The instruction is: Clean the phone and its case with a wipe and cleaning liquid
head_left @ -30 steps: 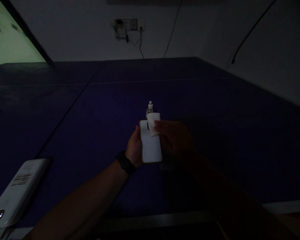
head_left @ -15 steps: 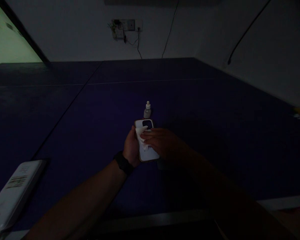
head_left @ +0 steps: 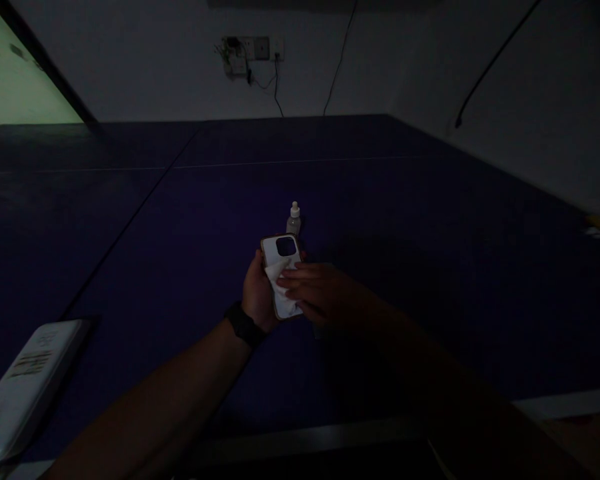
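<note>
A white phone case [head_left: 275, 251] with a brownish rim and a large camera cutout rests in my left hand [head_left: 258, 293], which grips it from the left side and underneath. On the case's back lies a crumpled white tissue [head_left: 277, 269]. My right hand [head_left: 317, 290] presses the tissue against the case with its fingers. Just beyond the case's top edge a small clear dropper bottle [head_left: 293, 223] with a white top stands upright, its base partly hidden. A dark watch [head_left: 244, 325] is on my left wrist.
The dark blue tabletop [head_left: 220, 213] reaches back to the wall. A white box-shaped device [head_left: 35, 380] lies at the near left. Power sockets [head_left: 247, 50] with plugs and cables are on the back wall. The room is dim.
My left hand and the phone case have shifted slightly left, with the case tilted a little. The right hand and tissue have slid lower on the case, exposing more of the camera cutout.
</note>
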Demonstrator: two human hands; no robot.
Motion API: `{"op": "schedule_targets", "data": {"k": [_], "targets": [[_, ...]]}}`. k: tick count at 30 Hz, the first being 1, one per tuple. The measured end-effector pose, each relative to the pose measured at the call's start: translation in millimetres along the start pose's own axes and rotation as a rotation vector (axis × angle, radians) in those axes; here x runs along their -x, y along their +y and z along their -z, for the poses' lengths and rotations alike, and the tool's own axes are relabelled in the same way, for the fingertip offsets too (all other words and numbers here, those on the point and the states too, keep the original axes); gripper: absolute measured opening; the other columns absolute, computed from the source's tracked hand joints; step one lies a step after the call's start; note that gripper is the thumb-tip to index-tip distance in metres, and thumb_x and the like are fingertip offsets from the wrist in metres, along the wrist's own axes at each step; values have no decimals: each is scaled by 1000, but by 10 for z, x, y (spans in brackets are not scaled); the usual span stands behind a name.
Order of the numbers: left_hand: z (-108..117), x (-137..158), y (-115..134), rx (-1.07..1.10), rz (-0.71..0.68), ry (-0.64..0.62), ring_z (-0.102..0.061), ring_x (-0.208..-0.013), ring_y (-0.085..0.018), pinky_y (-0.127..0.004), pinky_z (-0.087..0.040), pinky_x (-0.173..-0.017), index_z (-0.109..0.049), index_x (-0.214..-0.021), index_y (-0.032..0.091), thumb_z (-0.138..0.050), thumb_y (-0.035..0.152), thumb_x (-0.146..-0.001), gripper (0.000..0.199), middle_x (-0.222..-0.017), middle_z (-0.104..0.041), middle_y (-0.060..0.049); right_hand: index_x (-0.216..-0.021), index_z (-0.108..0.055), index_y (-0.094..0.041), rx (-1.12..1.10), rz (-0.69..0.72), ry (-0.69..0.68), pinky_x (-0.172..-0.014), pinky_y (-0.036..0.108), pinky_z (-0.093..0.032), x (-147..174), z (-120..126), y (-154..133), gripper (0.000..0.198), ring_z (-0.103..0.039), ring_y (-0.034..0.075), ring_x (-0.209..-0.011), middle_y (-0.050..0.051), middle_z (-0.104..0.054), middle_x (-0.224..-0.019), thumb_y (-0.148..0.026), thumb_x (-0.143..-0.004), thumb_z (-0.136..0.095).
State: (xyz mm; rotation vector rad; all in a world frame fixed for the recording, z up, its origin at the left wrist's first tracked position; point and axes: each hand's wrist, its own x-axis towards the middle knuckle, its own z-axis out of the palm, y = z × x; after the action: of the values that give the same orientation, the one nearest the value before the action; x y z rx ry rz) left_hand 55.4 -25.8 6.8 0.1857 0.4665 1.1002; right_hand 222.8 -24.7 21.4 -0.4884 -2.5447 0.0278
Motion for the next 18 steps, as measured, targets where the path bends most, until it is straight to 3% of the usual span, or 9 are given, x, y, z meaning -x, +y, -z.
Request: {"op": "schedule_targets", "data": {"k": [5,9,13,18], "targets": [[13,-5,11,18,-25,-6,-71,-81,-20,-31,-55,-78,-68,-116,9,-19,56,-104,68,-94,-75,-12,-107,-71,-16,22,-89,37,-109,44,-51,-4,-37,-35,24,-64,21,-125,11,-71,-128,-11,-94,-52],[24,-9,4,-9,-13,-23,-71,-80,-20,-29,-54,-75,-67,-120,9,-23,58,-103,68,-94,-76,-12,-107,-70,-18,-32,-14,-1,-106,41,-52,-6,-68,-54,22,-63,20,-125,9,-72,-126,-14,-93,-53],[32,-7,-11,-21,-4,-46,-71,-94,-26,-36,-54,-85,-66,-125,9,-23,58,-102,68,-102,-75,-14,-108,-68,-18,35,-102,116,-103,45,-51,27,-60,-22,21,-65,22,-117,10,-73,-124,-15,-96,-51],[25,14,-9,-32,29,-41,-71,-90,-24,-32,-53,-80,-65,-124,6,-23,60,-102,72,-97,-75,-14,-105,-68,-18,14,-32,-22,-99,44,-48,22,-104,-46,17,-61,25,-115,11,-69,-126,-19,-90,-60]]}}
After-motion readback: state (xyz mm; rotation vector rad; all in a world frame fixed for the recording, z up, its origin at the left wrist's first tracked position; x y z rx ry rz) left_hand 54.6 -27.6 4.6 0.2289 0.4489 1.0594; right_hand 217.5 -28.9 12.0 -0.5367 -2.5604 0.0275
